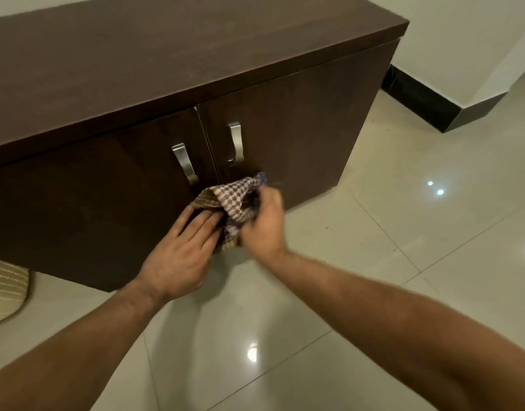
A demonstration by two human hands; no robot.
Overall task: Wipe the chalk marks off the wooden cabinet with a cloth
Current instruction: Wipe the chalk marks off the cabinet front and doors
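A low dark brown wooden cabinet (300, 123) with two doors fills the upper half of the head view. A brown and white checked cloth (233, 200) is bunched in front of the lower part of the doors, near their seam. My left hand (181, 250) holds the cloth's left side with flat fingers. My right hand (264, 223), blurred, grips its right side. A faint pale smudge (275, 183) shows on the right door beside the cloth. I cannot make out other chalk marks.
Two metal handles (185, 163) (236, 142) sit above the cloth on either side of the door seam. Glossy pale floor tiles (403, 232) stretch to the right and front. A beige striped cushion (5, 292) lies at the left edge. A dark skirting (427, 105) lines the wall.
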